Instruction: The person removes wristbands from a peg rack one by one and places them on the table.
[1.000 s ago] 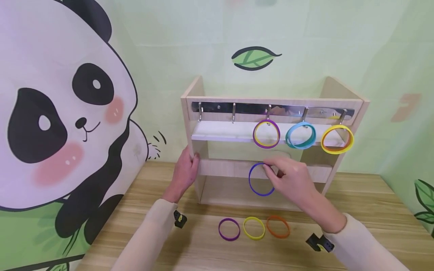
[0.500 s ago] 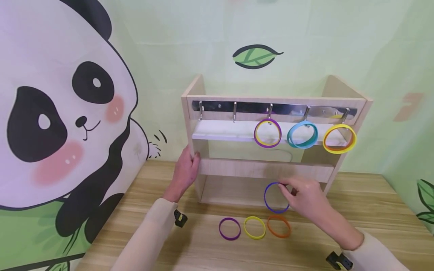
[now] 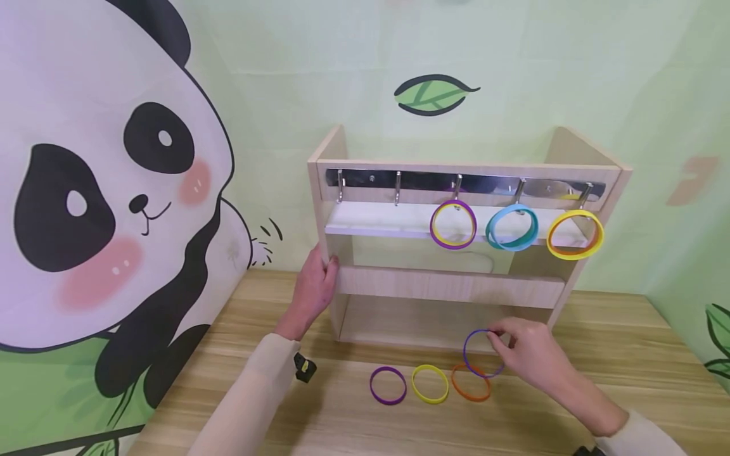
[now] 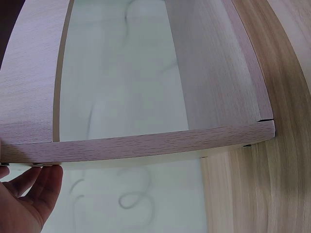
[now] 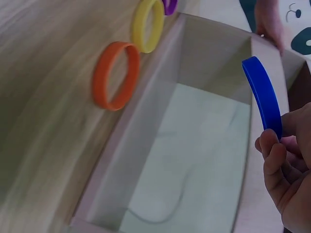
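Note:
My left hand (image 3: 312,288) grips the left side panel of a small wooden shelf (image 3: 450,283); its bent fingers (image 4: 47,187) meet the panel in the left wrist view. Between thumb and fingertips, my right hand (image 3: 530,351) pinches a blue silicone wristband (image 5: 265,94). In the head view this band is low in front of the shelf and overlaps an orange wristband (image 3: 471,398) lying on the table. Left of the orange one lie a yellow wristband (image 3: 430,401) and a purple wristband (image 3: 388,403), in a row.
A metal hook rail (image 3: 422,182) runs along the shelf's top front. Its two left hooks are bare. Purple and yellow bands (image 3: 431,225) hang from the middle hook, then light blue and teal bands (image 3: 521,242), then yellow and orange bands (image 3: 573,256). A panda-printed wall stands left.
My right hand has moved down and to the right with the blue wristband, from in front of the shelf's middle board to near the orange band. The left hand stays on the side panel.

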Demonstrator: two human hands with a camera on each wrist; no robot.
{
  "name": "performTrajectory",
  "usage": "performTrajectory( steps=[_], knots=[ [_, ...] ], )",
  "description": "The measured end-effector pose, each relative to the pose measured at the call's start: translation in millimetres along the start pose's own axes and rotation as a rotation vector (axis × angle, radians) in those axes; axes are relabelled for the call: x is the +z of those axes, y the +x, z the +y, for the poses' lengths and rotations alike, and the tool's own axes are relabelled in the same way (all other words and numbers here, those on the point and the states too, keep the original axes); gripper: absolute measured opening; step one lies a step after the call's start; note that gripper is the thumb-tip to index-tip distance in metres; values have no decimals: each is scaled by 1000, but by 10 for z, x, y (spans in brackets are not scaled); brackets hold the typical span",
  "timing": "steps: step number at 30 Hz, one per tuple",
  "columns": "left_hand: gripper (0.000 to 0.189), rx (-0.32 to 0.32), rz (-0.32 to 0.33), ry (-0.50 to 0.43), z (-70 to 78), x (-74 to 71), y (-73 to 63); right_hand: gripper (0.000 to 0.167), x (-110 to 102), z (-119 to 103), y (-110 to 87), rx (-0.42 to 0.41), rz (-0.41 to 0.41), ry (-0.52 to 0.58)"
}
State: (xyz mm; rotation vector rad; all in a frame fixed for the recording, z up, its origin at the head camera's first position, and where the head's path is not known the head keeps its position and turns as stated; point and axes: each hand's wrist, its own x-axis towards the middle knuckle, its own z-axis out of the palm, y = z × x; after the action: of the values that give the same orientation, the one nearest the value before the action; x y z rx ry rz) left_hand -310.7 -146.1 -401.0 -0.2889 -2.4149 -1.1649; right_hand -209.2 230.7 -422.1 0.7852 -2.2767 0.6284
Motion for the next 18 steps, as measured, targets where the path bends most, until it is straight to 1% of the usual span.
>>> performTrajectory(
  steps=[8,11,15,18],
  knots=[
    [50,-9,-11,-16,14,-5,1,20,26,154,-164,79,-72,16],
    [50,-13,-9,-14,20,-4,2,18,32,209,-210,127,-131,44],
    [49,-19,-6,-15,16,-1,-1,13,26,283,-266,218,-235,111],
    [49,-19,-3,-18,11,2,0,11,27,338,-312,249,-288,143]
  ],
)
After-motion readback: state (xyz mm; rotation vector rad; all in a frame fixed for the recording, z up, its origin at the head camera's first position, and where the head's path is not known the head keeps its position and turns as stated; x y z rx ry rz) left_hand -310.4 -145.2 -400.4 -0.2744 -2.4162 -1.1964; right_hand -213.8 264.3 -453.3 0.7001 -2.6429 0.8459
